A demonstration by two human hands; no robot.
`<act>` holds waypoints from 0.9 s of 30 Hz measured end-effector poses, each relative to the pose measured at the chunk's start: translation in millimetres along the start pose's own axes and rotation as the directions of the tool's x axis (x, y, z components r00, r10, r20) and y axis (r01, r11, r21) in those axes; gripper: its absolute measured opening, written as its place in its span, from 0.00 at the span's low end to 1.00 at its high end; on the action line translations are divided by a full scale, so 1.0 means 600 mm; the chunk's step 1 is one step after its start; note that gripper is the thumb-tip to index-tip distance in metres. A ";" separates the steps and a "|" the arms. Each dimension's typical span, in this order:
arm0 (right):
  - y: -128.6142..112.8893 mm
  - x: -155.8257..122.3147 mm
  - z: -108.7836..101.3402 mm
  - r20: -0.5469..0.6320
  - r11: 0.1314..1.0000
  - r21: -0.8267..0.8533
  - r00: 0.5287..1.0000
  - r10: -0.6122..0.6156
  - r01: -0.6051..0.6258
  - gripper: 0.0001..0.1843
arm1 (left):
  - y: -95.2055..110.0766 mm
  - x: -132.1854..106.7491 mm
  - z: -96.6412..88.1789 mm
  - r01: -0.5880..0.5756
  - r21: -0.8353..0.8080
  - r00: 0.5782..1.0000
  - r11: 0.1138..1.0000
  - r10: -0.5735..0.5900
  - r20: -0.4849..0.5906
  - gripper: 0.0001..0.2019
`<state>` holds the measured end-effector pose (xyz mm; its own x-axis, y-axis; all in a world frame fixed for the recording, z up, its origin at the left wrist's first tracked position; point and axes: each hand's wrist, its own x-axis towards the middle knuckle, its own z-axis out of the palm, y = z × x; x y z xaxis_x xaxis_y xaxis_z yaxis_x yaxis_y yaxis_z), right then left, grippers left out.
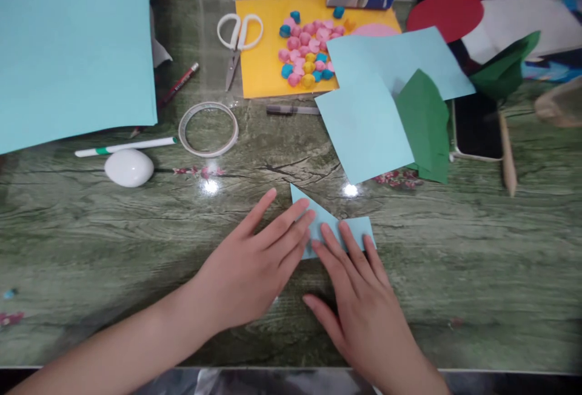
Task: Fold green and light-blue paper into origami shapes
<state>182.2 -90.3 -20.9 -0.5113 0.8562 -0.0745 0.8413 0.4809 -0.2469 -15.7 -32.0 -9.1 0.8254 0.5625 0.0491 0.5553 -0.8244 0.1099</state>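
A small folded piece of light blue paper [359,231] lies flat on the table, with a pointed corner at its upper left. My left hand [259,262] rests its outstretched fingertips on the left part of the paper. On the right part, my right hand [364,298] presses down with its fingers extended and its thumb spread to the side. The two hands nearly meet over the middle of the paper and hide much of it. Neither hand grips anything.
Beyond the hands lie light blue sheets [368,128], green paper [422,128], a phone [477,125], a tape roll [182,131], scissors [233,59], a white egg-shaped object [129,168] and a marker [127,147]. Several small paper pieces [304,40] sit on yellow paper [259,74]. The table's front edge [254,367] is near me.
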 end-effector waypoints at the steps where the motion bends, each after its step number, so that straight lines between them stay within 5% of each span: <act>1: 0.001 -0.001 0.000 -0.013 1.000 0.007 1.000 0.000 0.000 0.31 | 0.000 0.001 0.000 -0.006 0.011 1.000 1.000 0.006 -0.007 0.19; 9: 0.022 -0.016 -0.009 -0.098 0.986 -0.087 0.987 0.130 -0.139 0.30 | 0.002 0.003 0.011 -0.059 0.053 0.990 0.997 0.065 -0.122 0.15; 18: 0.030 -0.021 -0.006 -0.133 0.985 -0.089 0.982 0.137 -0.150 0.29 | -0.005 0.014 0.031 -0.098 0.029 0.947 0.995 0.102 -0.306 0.10; 27: 0.034 -0.022 -0.005 -0.134 0.986 -0.052 0.980 0.150 -0.158 0.29 | 0.001 0.015 0.033 -0.011 -0.017 0.962 1.000 0.006 -0.274 0.12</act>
<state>206.4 -91.5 -22.0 -0.3512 0.9361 0.0198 0.9194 0.3488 -0.1818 -5.8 -28.5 -28.0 0.7691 0.5537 0.3194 0.5445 -0.8292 0.1263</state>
